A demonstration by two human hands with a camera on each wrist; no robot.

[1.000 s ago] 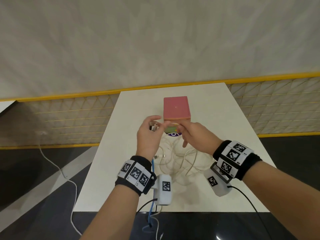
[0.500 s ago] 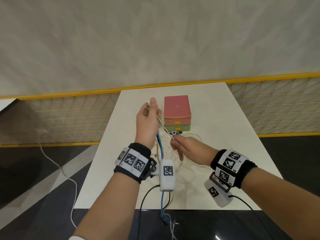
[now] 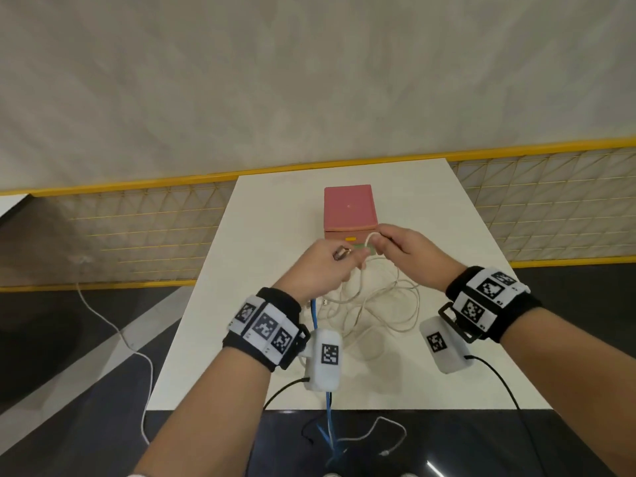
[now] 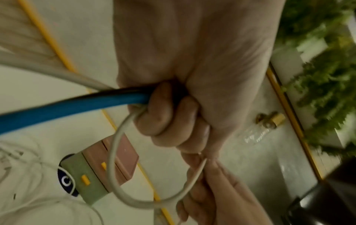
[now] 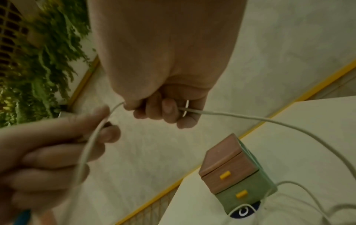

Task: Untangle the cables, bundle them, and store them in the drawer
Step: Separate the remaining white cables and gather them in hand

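My left hand (image 3: 339, 261) grips a blue cable (image 4: 77, 105) and a white cable (image 4: 115, 152) in a fist (image 4: 169, 121), and a clear plug (image 3: 340, 253) sticks out above its fingers. My right hand (image 3: 378, 244) pinches the same white cable (image 5: 231, 114) between thumb and fingers (image 5: 163, 112), so a short loop (image 3: 370, 239) spans the two hands. Both hands hover in front of the small drawer box (image 3: 349, 208), which has a pink drawer above a green one (image 5: 244, 196), both closed. Loose white cables (image 3: 378, 304) lie tangled on the table beneath the hands.
The blue cable (image 3: 328, 425) hangs over the white table's near edge (image 3: 241, 404) to the dark floor, beside a white cable end (image 3: 378, 435). Another white cable (image 3: 113, 332) trails on the floor at left. A yellow mesh fence (image 3: 137, 228) stands behind the table.
My left hand came down from its raised position towards the drawer box. My right hand rose and moved forward to meet it, shortening the stretch of white cable between them into a loop.
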